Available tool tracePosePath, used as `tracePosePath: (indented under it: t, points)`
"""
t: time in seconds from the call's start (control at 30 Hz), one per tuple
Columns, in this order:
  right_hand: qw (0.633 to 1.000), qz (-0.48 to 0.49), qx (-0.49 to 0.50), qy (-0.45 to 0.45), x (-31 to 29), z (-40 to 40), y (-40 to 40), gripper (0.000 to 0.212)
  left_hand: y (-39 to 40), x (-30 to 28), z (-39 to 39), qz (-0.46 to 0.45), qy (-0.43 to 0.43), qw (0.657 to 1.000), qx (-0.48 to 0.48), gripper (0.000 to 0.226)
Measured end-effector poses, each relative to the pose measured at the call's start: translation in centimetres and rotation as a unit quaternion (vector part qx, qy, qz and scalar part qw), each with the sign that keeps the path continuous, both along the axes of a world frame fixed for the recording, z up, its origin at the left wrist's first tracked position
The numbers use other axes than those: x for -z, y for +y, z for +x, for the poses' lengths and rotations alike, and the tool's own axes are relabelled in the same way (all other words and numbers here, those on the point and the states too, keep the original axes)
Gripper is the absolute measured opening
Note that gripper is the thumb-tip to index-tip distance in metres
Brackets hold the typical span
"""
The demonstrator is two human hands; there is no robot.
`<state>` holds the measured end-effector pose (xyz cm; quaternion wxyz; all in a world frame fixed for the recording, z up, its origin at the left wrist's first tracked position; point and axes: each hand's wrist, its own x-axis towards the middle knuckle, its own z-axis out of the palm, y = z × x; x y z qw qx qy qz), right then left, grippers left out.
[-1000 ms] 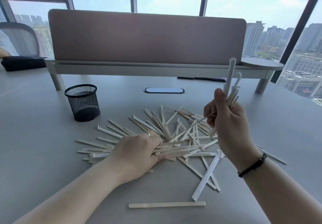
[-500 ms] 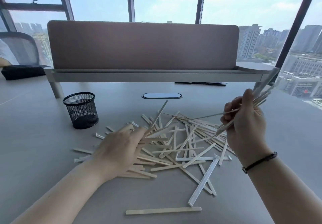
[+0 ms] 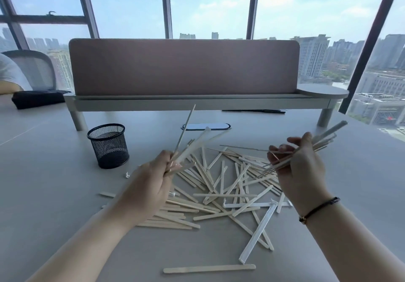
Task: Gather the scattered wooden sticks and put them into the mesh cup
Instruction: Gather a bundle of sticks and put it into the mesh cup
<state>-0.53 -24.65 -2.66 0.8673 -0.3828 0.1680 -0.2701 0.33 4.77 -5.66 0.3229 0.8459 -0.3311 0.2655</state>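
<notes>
Grey table [image 3: 54, 194] before skyline windows [image 3: 208, 5]

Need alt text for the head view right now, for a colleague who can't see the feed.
Both hands are raised over a grey table, the left hand and the right hand each gripping a bunch of pale wooden sticks. Many more scattered wooden sticks lie beneath them, and the black mesh cup stands upright, left of the pile.

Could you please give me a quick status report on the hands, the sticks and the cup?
Left hand and right hand each grip a bundle. Most wooden sticks lie scattered on table. Mesh cup upright, path unobstructed.
</notes>
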Motion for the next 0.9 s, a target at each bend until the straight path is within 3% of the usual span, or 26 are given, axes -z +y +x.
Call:
tracePosePath:
  t: [0.1, 0.17, 0.23, 0.3, 0.4, 0.5, 0.63, 0.7, 0.8, 0.9]
  points:
    - [0.999, -0.007, -0.031, -0.005, -0.6, 0.3, 1.6, 0.04, -0.5, -0.5, -0.5, -0.108, 0.051, 0.993, 0.021, 0.04]
    - [0.997, -0.047, -0.053, -0.027, -1.8, 0.3, 3.4, 0.039, -1.0, -0.7, -0.9, -0.16, 0.079, 0.983, 0.035, 0.037]
    - [0.988, -0.106, -0.092, -0.059, -3.4, 0.3, 5.8, 0.039, -1.4, -1.0, -1.2, -0.2, 0.102, 0.972, 0.066, 0.019]
    - [0.969, -0.186, -0.149, -0.061, -4.8, 0.3, 8.2, 0.041, -2.0, -1.2, -1.7, -0.22, 0.127, 0.962, 0.099, 0.026]
    - [0.933, -0.25, -0.256, -0.041, -6.5, 0.2, 11.3, 0.065, -2.2, -1.4, -2.1, -0.262, 0.176, 0.939, 0.133, 0.018]
    - [0.91, -0.271, -0.31, -0.05, -7.6, 0.5, 13.0, 0.09, -1.9, -1.7, -2.0, -0.287, 0.201, 0.924, 0.151, 0.029]
    - [0.884, -0.372, -0.277, -0.054, -9.1, 0.7, 14.3, 0.053, -1.7, -2.5, -2.6, -0.279, 0.207, 0.922, 0.171, 0.031]
    - [0.897, -0.365, -0.244, -0.059, -9.8, 1.0, 14.5, 0.038, -1.6, -2.8, -2.7, -0.292, 0.215, 0.914, 0.18, 0.028]
    - [0.915, -0.341, -0.198, -0.082, -10.3, 1.7, 14.8, 0.035, -1.3, -2.7, -2.6, -0.269, 0.192, 0.93, 0.159, 0.03]
    - [0.873, -0.437, -0.181, -0.117, -9.7, 1.7, 15.6, 0.038, -1.1, -2.5, -2.3, -0.263, 0.184, 0.938, 0.13, 0.04]
